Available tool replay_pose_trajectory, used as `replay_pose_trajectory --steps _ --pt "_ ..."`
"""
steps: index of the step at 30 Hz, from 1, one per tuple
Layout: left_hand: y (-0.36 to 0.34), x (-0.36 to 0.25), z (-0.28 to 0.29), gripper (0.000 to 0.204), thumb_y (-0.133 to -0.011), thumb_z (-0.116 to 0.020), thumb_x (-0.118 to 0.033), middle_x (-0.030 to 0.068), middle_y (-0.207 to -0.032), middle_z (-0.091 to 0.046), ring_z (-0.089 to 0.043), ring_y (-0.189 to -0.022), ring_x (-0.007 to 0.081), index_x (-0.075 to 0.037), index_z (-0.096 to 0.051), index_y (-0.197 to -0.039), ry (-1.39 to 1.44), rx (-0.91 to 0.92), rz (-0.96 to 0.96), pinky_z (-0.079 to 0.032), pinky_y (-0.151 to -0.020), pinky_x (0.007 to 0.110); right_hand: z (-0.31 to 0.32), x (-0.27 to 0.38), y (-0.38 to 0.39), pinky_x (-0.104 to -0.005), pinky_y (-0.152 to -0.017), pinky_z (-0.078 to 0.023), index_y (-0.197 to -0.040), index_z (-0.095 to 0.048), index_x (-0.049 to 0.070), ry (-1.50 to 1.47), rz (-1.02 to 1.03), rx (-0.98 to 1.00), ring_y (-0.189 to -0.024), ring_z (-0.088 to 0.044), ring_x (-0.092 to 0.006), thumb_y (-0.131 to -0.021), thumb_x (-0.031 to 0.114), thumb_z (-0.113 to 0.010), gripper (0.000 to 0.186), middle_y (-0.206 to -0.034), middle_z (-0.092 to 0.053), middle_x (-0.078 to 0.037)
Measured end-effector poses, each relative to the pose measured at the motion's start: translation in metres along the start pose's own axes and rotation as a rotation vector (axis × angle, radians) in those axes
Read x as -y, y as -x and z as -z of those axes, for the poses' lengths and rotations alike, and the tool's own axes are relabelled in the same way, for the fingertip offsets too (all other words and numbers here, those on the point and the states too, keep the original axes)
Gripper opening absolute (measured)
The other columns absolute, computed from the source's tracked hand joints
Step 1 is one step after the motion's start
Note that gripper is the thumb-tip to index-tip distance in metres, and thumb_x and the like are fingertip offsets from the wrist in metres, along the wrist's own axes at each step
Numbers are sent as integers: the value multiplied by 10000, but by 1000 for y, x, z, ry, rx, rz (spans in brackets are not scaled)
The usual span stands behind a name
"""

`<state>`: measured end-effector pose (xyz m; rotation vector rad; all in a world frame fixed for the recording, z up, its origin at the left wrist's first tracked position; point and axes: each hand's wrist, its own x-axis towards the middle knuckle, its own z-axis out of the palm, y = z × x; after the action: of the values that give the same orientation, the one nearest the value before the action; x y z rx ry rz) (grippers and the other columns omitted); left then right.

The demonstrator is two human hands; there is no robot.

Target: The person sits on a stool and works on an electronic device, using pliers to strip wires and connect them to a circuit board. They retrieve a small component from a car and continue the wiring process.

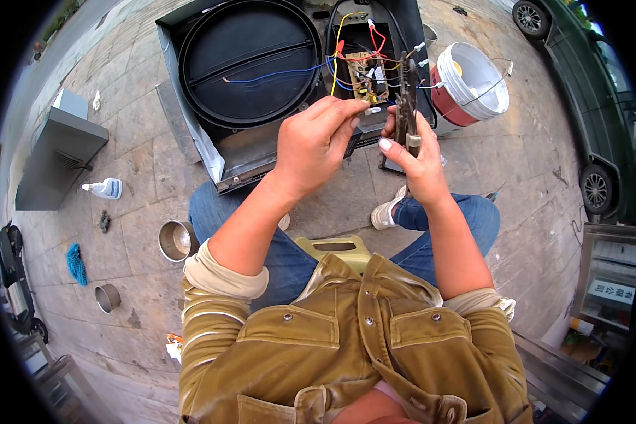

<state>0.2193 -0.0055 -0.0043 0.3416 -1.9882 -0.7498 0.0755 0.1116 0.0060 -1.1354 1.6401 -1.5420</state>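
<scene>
My left hand (316, 145) is closed in a pinch beside a small white connector (372, 110). What sits between its fingertips is too small to make out. Dark, worn metal pliers (407, 106) stand upright in my right hand (422, 166), thumb across the lower part. Both hands are over the near edge of an open black metal appliance housing (261, 159), perhaps a range hood, with a round black fan housing (251, 63). Behind the fingers lies a tan circuit board (364, 71). Red wires (380, 42), a yellow wire (338, 42) and a blue wire (275, 73) run around it.
Right of the appliance stands a white-and-red bucket (466, 85). On the paving at left are a grey metal box (56, 155), a white spray bottle (104, 188), a metal pot (178, 240), a smaller cup (107, 298) and a blue cloth (76, 264). A dark vehicle (586, 92) is parked at right.
</scene>
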Motion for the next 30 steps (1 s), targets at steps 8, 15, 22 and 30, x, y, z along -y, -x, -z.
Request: replay_pose_trajectory --steps 8,15,22,30 --pt "-4 17 29 218 -941 -591 -76 60 -880 -617 -543 -682 79 11 -621 -1138 598 -217 365 -467 -628 213 32 1 9 -419 -956 -409 -1243 -518 -31 1132 201 71 -1062 -528 -303 -652 241 -813 714 -1080 -561 -152" --pt "-7 22 36 211 -933 -605 -74 55 -865 -622 -515 -650 63 11 -624 -1125 654 -302 331 -432 -592 186 -28 3 -21 -419 -1011 -373 -1249 -531 -29 1276 333 308 -1103 -519 -319 -648 320 -818 751 -1111 -560 -169" --pt "-4 23 37 201 -930 -601 -63 64 -876 -623 -519 -656 71 9 -619 -1117 697 -265 348 -432 -586 188 -58 2 -38 -420 -919 -435 -1002 -635 -21 1148 247 480 -1018 -576 -307 -720 352 -770 487 -965 -619 -148" --pt "-1 15 27 218 -937 -594 -85 63 -865 -613 -522 -628 62 -7 -603 -1140 955 -181 482 -444 -585 175 -28 39 -17 -321 -766 -512 -1079 -606 -6 433 350 104 -885 -637 -232 -757 101 -738 364 -970 -622 -109"
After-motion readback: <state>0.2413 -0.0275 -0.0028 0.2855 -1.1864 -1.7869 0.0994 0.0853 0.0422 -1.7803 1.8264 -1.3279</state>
